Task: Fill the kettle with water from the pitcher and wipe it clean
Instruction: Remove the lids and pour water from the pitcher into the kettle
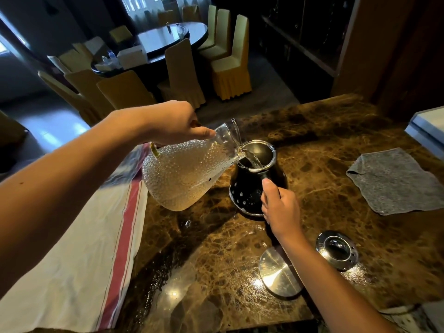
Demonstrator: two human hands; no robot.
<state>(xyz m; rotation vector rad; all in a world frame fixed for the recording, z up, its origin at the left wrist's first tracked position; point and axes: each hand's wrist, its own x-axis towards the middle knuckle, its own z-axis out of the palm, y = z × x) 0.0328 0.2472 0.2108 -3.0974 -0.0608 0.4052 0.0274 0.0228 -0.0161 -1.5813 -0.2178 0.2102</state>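
My left hand (173,123) grips the neck and handle of a textured glass pitcher (182,174), which is tipped to the right. Water streams from its spout into the open mouth of the dark kettle (249,188). The kettle stands upright on the brown marble counter (240,248), and its side is dotted with droplets. My right hand (281,207) is closed around the kettle's handle on the near side. A grey cloth (396,181) lies flat on the counter to the right, apart from both hands.
A round metal kettle base (276,272) lies near my right forearm, and a round metal lid (337,249) sits to its right. A white towel with a red stripe (84,248) covers the counter's left side. Water is spilled along the towel's edge. Covered chairs and a dining table stand beyond.
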